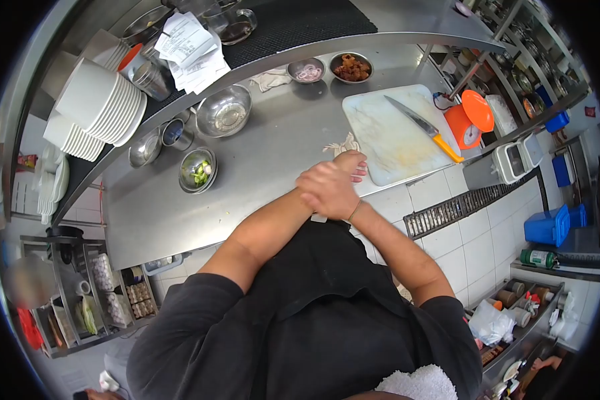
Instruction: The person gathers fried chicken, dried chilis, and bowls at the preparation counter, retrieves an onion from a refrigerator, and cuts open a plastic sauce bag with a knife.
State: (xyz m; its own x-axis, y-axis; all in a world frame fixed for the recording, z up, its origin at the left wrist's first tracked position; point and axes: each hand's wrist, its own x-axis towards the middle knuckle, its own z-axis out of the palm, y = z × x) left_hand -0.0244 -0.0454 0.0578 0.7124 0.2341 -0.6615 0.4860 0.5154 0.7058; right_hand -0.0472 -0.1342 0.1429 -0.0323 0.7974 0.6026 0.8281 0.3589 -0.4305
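Observation:
My right hand (pixel 328 189) wraps around my left wrist, its fingers closed and slightly blurred. Beyond that grip, my left hand (pixel 351 164) shows only in part. Its fingers look loosely bent and apart, and I see nothing held in them. Both hands are in front of my black apron (pixel 327 267), by the steel counter's front edge. Closest to them is a white cutting board (pixel 387 143), where a knife (pixel 417 123) with an orange handle lies. A pale cloth (pixel 342 145) sits at the board's left edge.
Steel bowls hold sliced onion (pixel 307 72), browned food pieces (pixel 351 69) and green pieces (pixel 200 175). A large steel bowl (pixel 225 112) stands farther back. An orange scale (pixel 472 123) is right of the board. Stacked white dishes (pixel 97 100) and paper slips (pixel 188 47) occupy the upper shelf.

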